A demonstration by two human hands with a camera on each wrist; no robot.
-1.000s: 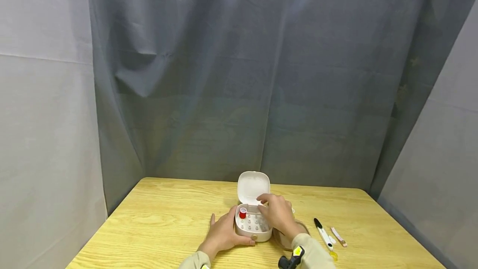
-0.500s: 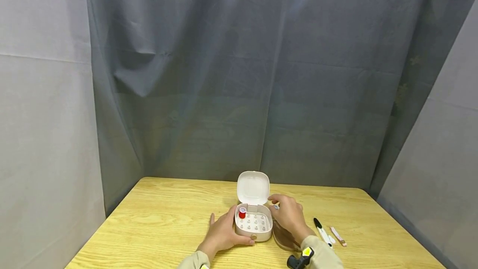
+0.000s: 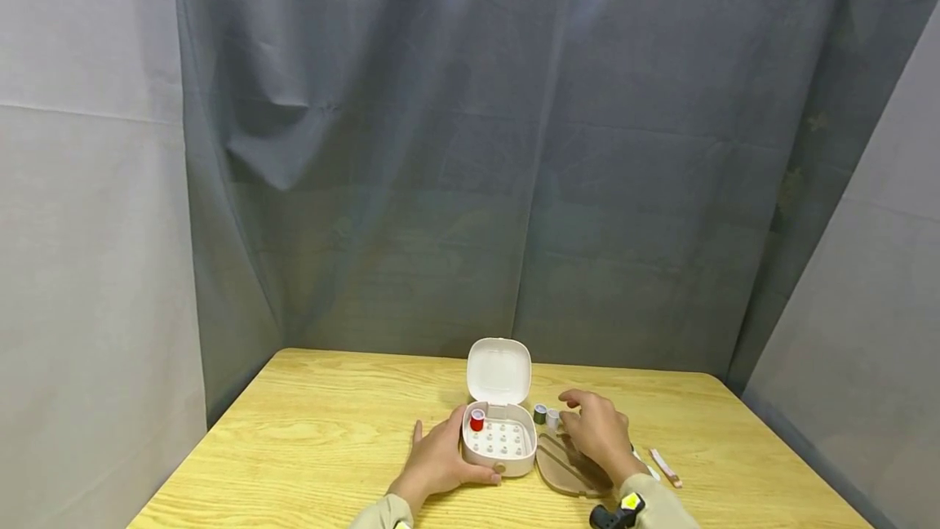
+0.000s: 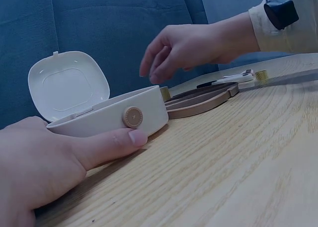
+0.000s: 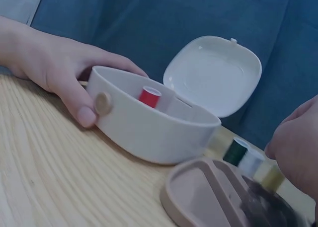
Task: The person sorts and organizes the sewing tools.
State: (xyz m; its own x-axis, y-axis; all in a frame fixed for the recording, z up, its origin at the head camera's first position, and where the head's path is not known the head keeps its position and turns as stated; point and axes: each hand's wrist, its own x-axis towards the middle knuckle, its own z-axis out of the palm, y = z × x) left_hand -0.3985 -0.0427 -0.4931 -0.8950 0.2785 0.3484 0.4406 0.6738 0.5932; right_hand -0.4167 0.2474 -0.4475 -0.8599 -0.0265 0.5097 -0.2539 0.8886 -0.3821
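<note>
A white sewing box (image 3: 499, 464) stands with its lid (image 3: 498, 371) raised, and its base has rows of small pegs. One red thread spool (image 5: 150, 96) is upright inside at the back left corner. My left hand (image 3: 438, 459) grips the box's left side, thumb along the front near the round brown button (image 4: 132, 116). Right of the box, my right hand (image 3: 598, 431) hovers with fingers loosely bent and nothing seen between them. Beside its fingertips are a dark green spool (image 5: 235, 150), a white spool (image 5: 251, 162) and a gold spool (image 5: 273, 179).
A brown divided tray (image 3: 561, 472) lies against the box's right side, under my right wrist. A blurred dark shape (image 5: 268, 207) overlaps it in the right wrist view. Farther right is a pink-and-white strip (image 3: 665, 468). A white-and-black tool (image 4: 233, 79) lies beyond the tray.
My right hand has moved from over the box to the right, uncovering the pegs, then the green and white spools and part of the tray. My left hand has stayed on the box.
</note>
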